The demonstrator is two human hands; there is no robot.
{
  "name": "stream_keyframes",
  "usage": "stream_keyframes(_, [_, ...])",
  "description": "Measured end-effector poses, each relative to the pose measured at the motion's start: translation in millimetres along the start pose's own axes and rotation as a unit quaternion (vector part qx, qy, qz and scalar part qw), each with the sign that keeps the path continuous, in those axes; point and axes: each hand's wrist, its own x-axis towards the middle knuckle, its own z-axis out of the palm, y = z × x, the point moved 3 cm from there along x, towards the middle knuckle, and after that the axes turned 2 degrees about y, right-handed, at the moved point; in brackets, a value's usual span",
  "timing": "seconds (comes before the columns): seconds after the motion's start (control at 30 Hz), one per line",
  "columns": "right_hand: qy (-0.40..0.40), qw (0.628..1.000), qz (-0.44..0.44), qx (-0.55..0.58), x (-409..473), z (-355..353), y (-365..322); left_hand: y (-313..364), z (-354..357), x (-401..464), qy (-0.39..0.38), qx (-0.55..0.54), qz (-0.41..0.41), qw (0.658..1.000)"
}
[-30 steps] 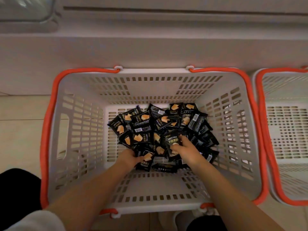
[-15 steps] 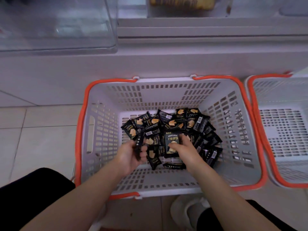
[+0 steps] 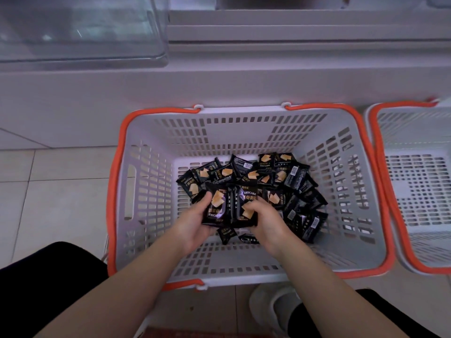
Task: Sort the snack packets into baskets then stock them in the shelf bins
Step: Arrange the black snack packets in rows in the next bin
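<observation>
1. The left hand (image 3: 195, 222) reaches into the grey basket (image 3: 151, 191) with the orange rim, its thumb and fingers curled round a black DRYCAKE packet (image 3: 217, 208) held above the pile.
2. The right hand (image 3: 264, 220) grips a second black packet (image 3: 245, 206) just beside the first; the two packets touch edge to edge between the hands.
3. How many packets each hand holds is hard to tell, since further dark wrappers sit behind the front ones.
4. The pile of black snack packets (image 3: 280, 181) lies on the basket floor, toward its right and far side; the lower packets are hidden under the top layer and the hands.
5. A second orange-rimmed basket (image 3: 415, 186) stands just right of the first, cut off by the frame edge.
6. A clear plastic bin (image 3: 80, 32) sits on the white shelf (image 3: 268, 81) above, its contents blurred.
7. A white shoe (image 3: 275, 306) shows below the basket, partly covered by the right forearm.
</observation>
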Motion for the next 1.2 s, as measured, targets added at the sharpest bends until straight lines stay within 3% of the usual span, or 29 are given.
stream_keyframes(0.1, [0.006,0.998,-0.059,-0.026,-4,5,-7,5,10,-2,0.033,0.072,0.02,0.997])
stream_keyframes(0.17, [-0.021,0.975,-0.149,-0.166,-14,3,-24,17,10,-8,0.069,0.172,0.023,0.982])
stream_keyframes(0.23, [-0.065,0.876,-0.246,-0.41,-25,1,-43,31,8,-16,0.076,0.267,0.009,0.961])
stream_keyframes(0.3, [-0.106,0.781,-0.293,-0.541,-34,4,-55,44,8,-27,0.053,0.315,-0.011,0.948])
stream_keyframes(0.47, [-0.128,0.709,-0.354,-0.596,-60,34,-68,65,18,-60,0.029,0.375,0.022,0.926])
stream_keyframes(0.67, [-0.132,0.681,-0.372,-0.617,-83,62,-80,91,33,-111,-0.056,0.322,0.075,0.942])
stream_keyframes(0.8, [-0.162,0.719,-0.334,-0.588,-99,80,-97,110,43,-140,-0.071,0.286,0.158,0.942])
stream_keyframes(0.93, [-0.135,0.747,-0.353,-0.547,-122,93,-124,131,50,-170,-0.104,0.224,0.213,0.945])
stream_keyframes(1.0, [-0.121,0.766,-0.388,-0.499,-141,102,-146,146,56,-190,-0.094,0.278,0.277,0.915])
stream_keyframes(1.1, [-0.111,0.793,-0.436,-0.411,-175,126,-183,175,62,-227,-0.019,0.434,0.399,0.807])
stream_keyframes(1.2, [-0.086,0.789,-0.489,-0.361,-204,162,-216,203,67,-268,-0.034,0.503,0.463,0.729])
